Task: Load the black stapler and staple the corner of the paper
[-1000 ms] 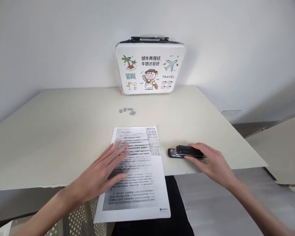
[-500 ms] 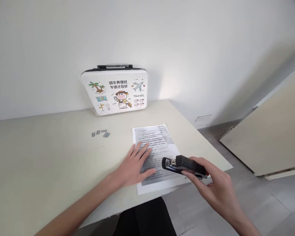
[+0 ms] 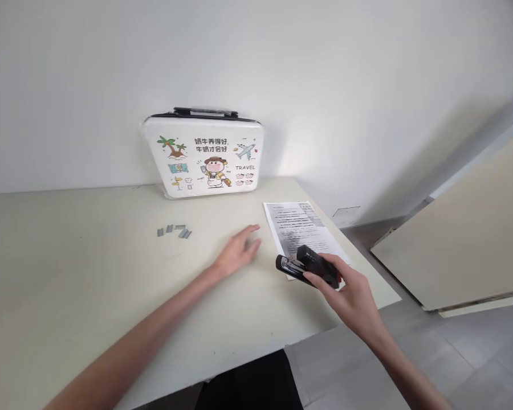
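A black stapler (image 3: 312,267) is gripped by my right hand (image 3: 353,290), its jaws apart and pointing left. It is held above the lower part of a printed sheet of paper (image 3: 294,228), hiding some of the text. My left hand (image 3: 237,250) is over the table just left of the paper, apart from it, fingers stretched and holding nothing. Several small grey strips of staples (image 3: 180,230) lie on the table beyond my left forearm.
A white case (image 3: 209,159) with cartoon prints and a black handle leans against the wall at the back of the pale table (image 3: 89,273). The table's right edge runs close beside the paper. A beige panel (image 3: 465,245) stands at the right above the grey floor.
The paper has shifted away from me and to the right. My left hand has come off it. My right hand has moved the stapler slightly up and left, and its jaws look wider apart.
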A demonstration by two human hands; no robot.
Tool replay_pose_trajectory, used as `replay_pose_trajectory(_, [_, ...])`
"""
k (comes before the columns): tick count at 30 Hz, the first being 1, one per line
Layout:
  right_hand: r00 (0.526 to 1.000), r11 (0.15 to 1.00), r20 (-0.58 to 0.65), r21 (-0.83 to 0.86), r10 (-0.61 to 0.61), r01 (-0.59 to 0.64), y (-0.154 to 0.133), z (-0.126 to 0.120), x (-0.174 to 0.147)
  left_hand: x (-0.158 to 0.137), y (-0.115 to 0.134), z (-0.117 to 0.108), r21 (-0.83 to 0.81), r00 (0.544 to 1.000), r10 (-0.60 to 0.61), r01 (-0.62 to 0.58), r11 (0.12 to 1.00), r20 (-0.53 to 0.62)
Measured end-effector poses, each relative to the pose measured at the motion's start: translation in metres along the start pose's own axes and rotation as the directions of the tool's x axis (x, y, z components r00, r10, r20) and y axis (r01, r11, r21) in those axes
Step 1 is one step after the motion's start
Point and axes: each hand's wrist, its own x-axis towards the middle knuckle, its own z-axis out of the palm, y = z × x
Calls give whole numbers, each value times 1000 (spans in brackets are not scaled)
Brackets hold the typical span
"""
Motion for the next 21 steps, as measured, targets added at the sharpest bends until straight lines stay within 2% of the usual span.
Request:
replay_pose_trajectory(3, [997, 998, 80, 66, 19, -24, -13, 31, 16, -41, -32, -48, 93, 1000, -22, 20, 995, 17])
replay_pose_trajectory(5, [990, 996, 138, 93, 4, -17, -26, 59, 31, -58, -46, -67, 154, 997, -73, 74, 985, -9])
replay_pose_trajectory(8, [974, 991, 220, 127, -57, 29, -48, 103, 56, -67, -58, -75, 194, 989, -134, 144, 970, -63])
replay_pose_trajectory(11, [937, 980, 320, 179, -140, 86, -61, 136, 75, -70, -67, -75, 216, 991, -121, 133, 967, -65])
replay_pose_trajectory(14, [891, 965, 410, 239, -197, 103, -63, 152, 82, -75, -73, -79, 228, 993, -101, 114, 967, -68])
replay_pose_trajectory(21, [831, 949, 506, 306, -232, 79, -46, 162, 74, -83, -77, -94, 271, 966, -216, 249, 930, -144])
